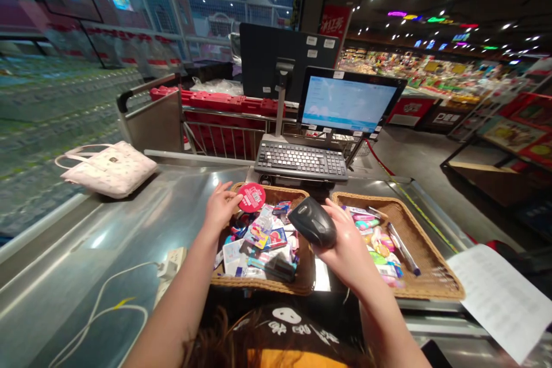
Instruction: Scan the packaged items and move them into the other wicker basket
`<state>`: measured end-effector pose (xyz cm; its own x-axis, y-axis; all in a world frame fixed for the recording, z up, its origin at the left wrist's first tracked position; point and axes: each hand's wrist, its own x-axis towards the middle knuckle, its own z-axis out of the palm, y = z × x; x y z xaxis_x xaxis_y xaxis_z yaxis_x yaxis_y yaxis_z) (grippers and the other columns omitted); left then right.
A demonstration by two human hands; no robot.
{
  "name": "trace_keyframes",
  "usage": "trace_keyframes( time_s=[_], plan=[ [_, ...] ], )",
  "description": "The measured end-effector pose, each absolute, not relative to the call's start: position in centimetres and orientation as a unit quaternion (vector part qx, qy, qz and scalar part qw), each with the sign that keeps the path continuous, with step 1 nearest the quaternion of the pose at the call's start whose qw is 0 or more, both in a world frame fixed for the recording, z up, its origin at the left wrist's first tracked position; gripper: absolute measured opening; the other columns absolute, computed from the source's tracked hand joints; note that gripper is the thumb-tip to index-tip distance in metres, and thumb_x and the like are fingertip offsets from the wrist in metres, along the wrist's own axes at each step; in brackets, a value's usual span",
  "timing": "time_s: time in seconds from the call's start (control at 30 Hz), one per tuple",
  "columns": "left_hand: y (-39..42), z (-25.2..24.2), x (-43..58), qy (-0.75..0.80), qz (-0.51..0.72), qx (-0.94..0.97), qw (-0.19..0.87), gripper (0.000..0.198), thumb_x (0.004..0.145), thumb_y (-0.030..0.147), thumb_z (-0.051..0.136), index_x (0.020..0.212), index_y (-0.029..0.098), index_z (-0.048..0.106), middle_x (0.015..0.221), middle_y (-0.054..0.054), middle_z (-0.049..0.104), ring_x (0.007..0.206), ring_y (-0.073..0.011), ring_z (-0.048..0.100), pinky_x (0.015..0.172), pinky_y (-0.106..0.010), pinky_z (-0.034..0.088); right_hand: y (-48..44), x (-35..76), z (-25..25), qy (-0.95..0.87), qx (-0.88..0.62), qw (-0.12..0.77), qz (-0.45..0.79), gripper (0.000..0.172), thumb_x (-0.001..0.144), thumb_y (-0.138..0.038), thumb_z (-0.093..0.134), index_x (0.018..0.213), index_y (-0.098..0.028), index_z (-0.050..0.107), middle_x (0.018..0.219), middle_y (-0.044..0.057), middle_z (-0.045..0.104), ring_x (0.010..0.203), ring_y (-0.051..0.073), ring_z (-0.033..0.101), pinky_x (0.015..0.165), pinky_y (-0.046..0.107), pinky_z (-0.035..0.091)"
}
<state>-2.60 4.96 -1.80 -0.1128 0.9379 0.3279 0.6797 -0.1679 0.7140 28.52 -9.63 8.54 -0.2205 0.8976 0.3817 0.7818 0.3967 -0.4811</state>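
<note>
Over the left basket (259, 286), the left hand (222, 207) pinches a red disc (251, 197) at nine o'clock of the scanner (313, 221), which the right hand (345, 247) grips and should aim squarely at the label (256, 198).

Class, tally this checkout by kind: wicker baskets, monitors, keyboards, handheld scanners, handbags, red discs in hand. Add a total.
Wicker baskets: 2
Monitors: 2
Keyboards: 1
Handheld scanners: 1, in right hand
Handbags: 1
Red discs in hand: 1, in left hand
Total: 8
</note>
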Motion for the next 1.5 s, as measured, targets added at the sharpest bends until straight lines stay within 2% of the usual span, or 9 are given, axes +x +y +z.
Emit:
trace_keyframes(
  time_s=[0.33, 0.47, 0.63, 0.87, 1.03, 1.2, 1.33, 1.43, 1.5],
  plan=[
    [2.8, -3.2, -2.2, 0.686, 0.273, 0.665, 0.11, 0.024, 0.084, 0.034, 0.061, 0.067, 0.02, 0.072, 0.139, -0.013, 0.06, 0.142, -0.0429, 0.036, 0.105, -0.073, 0.031, -8.9, 26.7, 7.8, -0.795, -0.517, 0.289, 0.13, 0.047, 0.07, -0.014, 0.065, 0.116, -0.021, 0.066, 0.13, 0.012, 0.064, 0.138, 0.039, 0.043, 0.113, 0.068, 0.026],
    [2.3, -3.7, -1.8, 0.707, 0.232, 0.663, 0.079, 0.026, 0.087, 0.032, 0.058, 0.071, 0.017, 0.071, 0.143, -0.018, 0.055, 0.143, -0.0419, 0.034, 0.108, -0.071, 0.028, -8.8, 26.3, 7.9, -0.794, -0.517, 0.286, 0.142, 0.049, 0.069, -0.013, 0.064, 0.117, -0.022, 0.066, 0.129, 0.011, 0.064, 0.139, 0.039, 0.042, 0.113, 0.068, 0.027],
    [2.1, -4.3, -1.6, 0.704, 0.228, 0.671, 0.039, 0.018, 0.082, 0.028, 0.062, 0.093, 0.018, 0.073, 0.15, -0.019, 0.046, 0.144, -0.0402, 0.032, 0.112, -0.069, 0.024, -8.8, 26.0, 7.9, -0.788, -0.523, 0.279, 0.165, 0.049, 0.071, -0.016, 0.065, 0.119, -0.024, 0.066, 0.13, 0.011, 0.064, 0.139, 0.041, 0.042, 0.113, 0.072, 0.023],
    [1.8, -3.3, -1.1, 0.69, 0.25, 0.678, 0.032, 0.023, 0.086, 0.028, 0.056, 0.099, 0.02, 0.073, 0.145, -0.017, 0.052, 0.143, -0.0394, 0.035, 0.111, -0.07, 0.025, -8.3, 25.8, 7.0, -0.777, -0.535, 0.26, 0.204, 0.045, 0.071, -0.019, 0.066, 0.116, -0.022, 0.067, 0.131, 0.012, 0.063, 0.139, 0.041, 0.041, 0.114, 0.071, 0.02],
    [1.4, -1.8, 0.5, 0.631, 0.285, 0.721, 0.022, 0.025, 0.09, 0.03, 0.051, 0.099, 0.022, 0.073, 0.144, -0.013, 0.054, 0.142, -0.0377, 0.037, 0.111, -0.069, 0.026, -8.0, 25.6, 6.7, -0.775, -0.521, 0.273, 0.23, 0.045, 0.072, -0.021, 0.068, 0.116, -0.024, 0.067, 0.131, 0.011, 0.064, 0.137, 0.038, 0.044, 0.114, 0.069, 0.021],
    [1.2, 0.2, 4.5, 0.538, 0.313, 0.782, 0.039, 0.024, 0.091, 0.032, 0.051, 0.1, 0.024, 0.072, 0.143, -0.012, 0.056, 0.141, -0.0342, 0.04, 0.113, -0.066, 0.027, -8.2, 27.8, 6.5, -0.759, -0.535, 0.296, 0.224, 0.054, 0.071, -0.023, 0.072, 0.124, -0.022, 0.062, 0.129, 0.012, 0.065, 0.137, 0.036, 0.045, 0.116, 0.065, 0.024],
    [1.0, 1.5, 10.0, 0.454, 0.313, 0.831, 0.078, 0.022, 0.091, 0.034, 0.054, 0.102, 0.023, 0.071, 0.145, -0.012, 0.053, 0.142, -0.0341, 0.039, 0.115, -0.066, 0.024, -9.0, 31.9, 6.5, -0.741, -0.56, 0.331, 0.166, 0.045, 0.072, -0.018, 0.068, 0.117, -0.023, 0.065, 0.126, 0.01, 0.066, 0.134, 0.033, 0.05, 0.115, 0.057, 0.035],
    [1.1, 1.9, 15.0, 0.376, 0.276, 0.877, 0.111, 0.022, 0.09, 0.03, 0.056, 0.107, 0.024, 0.07, 0.148, -0.011, 0.051, 0.144, -0.0328, 0.036, 0.117, -0.064, 0.022, -10.0, 35.8, 6.7, -0.713, -0.596, 0.352, 0.111, 0.047, 0.073, -0.018, 0.065, 0.12, -0.021, 0.062, 0.125, 0.012, 0.066, 0.13, 0.032, 0.054, 0.111, 0.053, 0.041],
    [1.5, 1.8, 18.4, 0.316, 0.249, 0.906, 0.129, 0.025, 0.091, 0.026, 0.057, 0.112, 0.024, 0.069, 0.149, -0.011, 0.05, 0.146, -0.0323, 0.033, 0.117, -0.065, 0.02, -10.7, 38.5, 6.9, -0.698, -0.618, 0.354, 0.073, 0.049, 0.073, -0.021, 0.065, 0.121, -0.019, 0.061, 0.124, 0.013, 0.067, 0.129, 0.034, 0.054, 0.111, 0.055, 0.04]
  ],
)
